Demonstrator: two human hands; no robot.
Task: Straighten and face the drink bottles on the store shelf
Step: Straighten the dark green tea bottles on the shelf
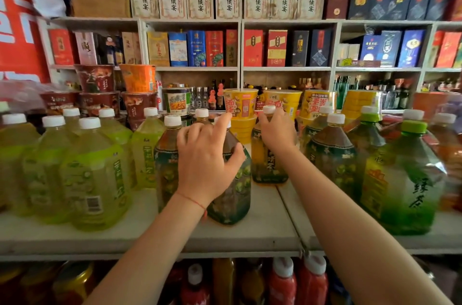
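The person's left hand (205, 159) is spread over the shoulder of a dark green-labelled plastic tea bottle with a white cap (230, 194), fingers and thumb curled round it, forefinger stretched up to the cap; a thin red string bracelet (192, 201) circles that wrist. This dark bottle stands near the front of the white shelf board (250, 234), and everything else is best placed from it. Just right of it and further back, the right hand (277, 133) grips the neck of a second plastic tea bottle with an amber-yellow lower label (267, 164), fingers closed just under its white cap. Touching the dark bottle on its left is one more bottle of the same dark tea (166, 164), and another white cap shows behind the pair. Further left I count seven pale yellow-green drink bottles with white caps (96, 179), bunched in uneven rows. To the right, past the amber bottle, stand two more dark tea bottles (330, 157), then two big green-tea jugs with lime-green caps (405, 184), the nearer one at the shelf edge. Behind the dark bottle are yellow paper noodle cups (241, 104), four across at the top level, and to the back left red and orange noodle tubs (117, 90), stacked. Below the shelf board sit red-labelled bottles (297, 282), blurred.
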